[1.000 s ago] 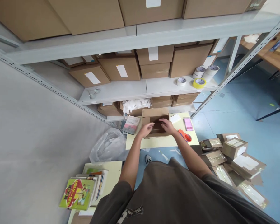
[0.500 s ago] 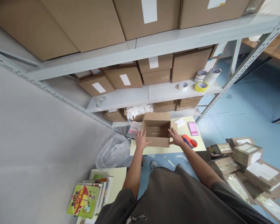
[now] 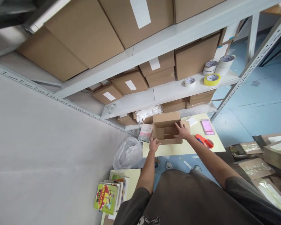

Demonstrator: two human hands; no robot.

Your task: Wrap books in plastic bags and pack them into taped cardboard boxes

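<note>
An open cardboard box (image 3: 168, 142) stands on the pale yellow table (image 3: 166, 152), its back flap raised and another flap out to the right. My left hand (image 3: 154, 144) rests at the box's near left corner, thumb and fingers apart. Over the box's right side reaches my right hand (image 3: 183, 131), with its fingers spread and their tips inside the opening. A pink and white booklet (image 3: 145, 132) lies against the box's left side. To the right of the box is a red and blue tape dispenser (image 3: 204, 141).
Metal shelving (image 3: 140, 100) with cartons and tape rolls (image 3: 212, 79) rises behind the table. A clear plastic bag (image 3: 128, 153) hangs at the left, above stacked books (image 3: 107, 197). Several taped cartons (image 3: 255, 168) are piled at the right. A pink item (image 3: 207, 127) lies on the table.
The view has shifted, so most things appear further right. My right hand has moved from the box's right outer side to over its opening. My left hand has stayed at the left corner.
</note>
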